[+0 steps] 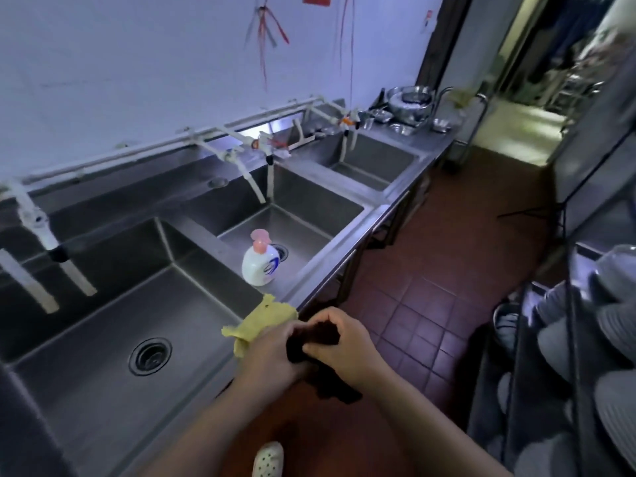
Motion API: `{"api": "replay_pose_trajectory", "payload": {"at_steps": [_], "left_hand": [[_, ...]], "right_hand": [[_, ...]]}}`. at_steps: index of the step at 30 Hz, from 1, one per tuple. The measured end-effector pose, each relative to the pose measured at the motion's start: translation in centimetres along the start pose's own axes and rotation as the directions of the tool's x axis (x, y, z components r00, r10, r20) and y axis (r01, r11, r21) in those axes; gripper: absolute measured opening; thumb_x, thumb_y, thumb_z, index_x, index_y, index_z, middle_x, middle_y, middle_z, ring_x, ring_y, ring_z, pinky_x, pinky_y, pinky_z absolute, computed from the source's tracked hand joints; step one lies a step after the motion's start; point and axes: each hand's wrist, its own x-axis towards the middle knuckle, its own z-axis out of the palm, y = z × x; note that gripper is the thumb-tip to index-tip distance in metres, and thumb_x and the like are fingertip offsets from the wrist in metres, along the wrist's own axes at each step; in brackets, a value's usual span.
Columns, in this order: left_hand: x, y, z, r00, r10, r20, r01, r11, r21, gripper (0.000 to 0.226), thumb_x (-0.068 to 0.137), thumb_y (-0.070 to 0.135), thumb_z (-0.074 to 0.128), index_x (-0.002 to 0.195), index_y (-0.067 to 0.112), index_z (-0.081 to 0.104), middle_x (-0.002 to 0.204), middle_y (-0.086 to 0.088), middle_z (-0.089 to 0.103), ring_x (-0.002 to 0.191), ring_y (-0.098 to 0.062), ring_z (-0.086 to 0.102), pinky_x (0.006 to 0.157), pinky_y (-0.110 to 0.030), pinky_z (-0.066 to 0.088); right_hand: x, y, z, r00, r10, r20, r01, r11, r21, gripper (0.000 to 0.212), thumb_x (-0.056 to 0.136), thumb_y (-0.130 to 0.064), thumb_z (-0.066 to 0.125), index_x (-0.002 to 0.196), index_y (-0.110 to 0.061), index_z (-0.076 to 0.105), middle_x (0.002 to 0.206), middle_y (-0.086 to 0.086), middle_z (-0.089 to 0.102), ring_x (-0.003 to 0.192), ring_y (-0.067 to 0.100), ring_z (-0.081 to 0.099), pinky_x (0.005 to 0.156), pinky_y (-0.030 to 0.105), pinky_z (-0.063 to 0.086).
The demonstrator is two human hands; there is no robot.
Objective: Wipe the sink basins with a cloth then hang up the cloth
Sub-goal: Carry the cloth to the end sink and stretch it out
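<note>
Both hands together just off the front edge of the steel surface, over the red tile floor. Left hand and right hand gripping a dark cloth between them, fingers curled around it, lower end hanging below the wrists. Yellow cloth draped on the rim beside the left hand, at the near basin corner. White soap bottle with pink pump upright on the divider by the middle basin. Far basin beyond, metal bowls past it. White shoe below.
</note>
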Motion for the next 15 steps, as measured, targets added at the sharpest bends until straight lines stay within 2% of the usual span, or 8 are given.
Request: {"api": "replay_pose_trajectory", "payload": {"at_steps": [3,4,8,10,12,13,15], "left_hand": [[5.5,1.2,1.0,0.996,-0.007,0.09,0.008,1.0,-0.005,0.017,0.065,0.04,0.064,0.08,0.035,0.06,0.076,0.009,0.064,0.077,-0.012,0.062,0.067,-0.03,0.045],[7.5,1.3,1.2,0.995,-0.01,0.103,0.013,1.0,-0.027,0.014,0.064,0.042,0.061,0.075,0.034,0.06,0.072,0.007,0.064,0.073,-0.011,0.062,0.065,-0.031,0.046],[15.6,2.0,1.6,0.985,0.033,0.167,-0.03,0.999,-0.02,0.025,0.067,0.05,0.057,0.077,0.028,0.063,0.071,0.009,0.066,0.066,-0.002,0.06,0.06,-0.031,0.047],[19.5,2.5,1.8,0.975,0.06,0.212,-0.052,0.998,-0.044,0.024,0.066,0.054,0.055,0.075,0.033,0.063,0.069,0.014,0.066,0.062,0.0,0.06,0.055,-0.025,0.045],[23.2,3.2,2.2,0.965,0.081,0.249,-0.051,0.991,-0.125,0.013,0.067,0.046,0.06,0.074,0.036,0.064,0.067,0.015,0.067,0.059,0.0,0.062,0.052,-0.023,0.046],[24.8,3.7,2.4,0.961,0.084,0.265,-0.031,0.98,-0.197,0.008,0.068,0.04,0.064,0.074,0.035,0.066,0.067,0.012,0.069,0.059,-0.002,0.064,0.053,-0.025,0.05],[27.9,4.8,2.9,0.955,0.068,0.288,0.037,0.939,-0.343,0.009,0.071,0.03,0.07,0.079,0.025,0.071,0.07,-0.001,0.073,0.065,-0.018,0.07,0.062,-0.038,0.056]], "right_hand": [[3.5,1.1,-3.2,0.994,0.015,-0.104,-0.015,1.0,0.009,0.039,0.07,-0.014,0.075,0.095,-0.037,0.057,0.093,-0.015,0.064,0.084,-0.011,0.058,0.067,0.002,0.041],[4.7,1.6,-4.2,0.991,0.03,-0.131,-0.026,0.999,0.03,0.041,0.072,-0.015,0.075,0.099,-0.039,0.056,0.097,-0.015,0.063,0.09,-0.011,0.057,0.07,0.003,0.042],[9.5,3.6,-7.5,0.965,0.198,-0.172,-0.132,0.934,0.332,0.034,0.083,-0.012,0.068,0.108,-0.032,0.059,0.106,-0.006,0.066,0.098,0.005,0.063,0.077,0.016,0.049],[11.8,4.7,-8.9,0.936,0.264,-0.234,-0.156,0.905,0.397,0.031,0.087,-0.008,0.063,0.111,-0.026,0.058,0.108,-0.003,0.066,0.101,0.008,0.063,0.08,0.019,0.05],[13.8,5.7,-10.5,0.906,0.309,-0.29,-0.165,0.888,0.43,0.03,0.088,-0.005,0.06,0.114,-0.02,0.057,0.106,0.001,0.067,0.098,0.01,0.062,0.081,0.021,0.05],[14.6,6.3,-11.4,0.891,0.33,-0.312,-0.174,0.883,0.435,0.03,0.089,-0.004,0.059,0.115,-0.017,0.056,0.104,0.003,0.067,0.096,0.011,0.062,0.082,0.022,0.051],[15.6,7.6,-13.0,0.86,0.375,-0.346,-0.199,0.871,0.449,0.031,0.089,-0.002,0.058,0.117,-0.013,0.054,0.1,0.004,0.067,0.092,0.011,0.062,0.083,0.022,0.05]]}}
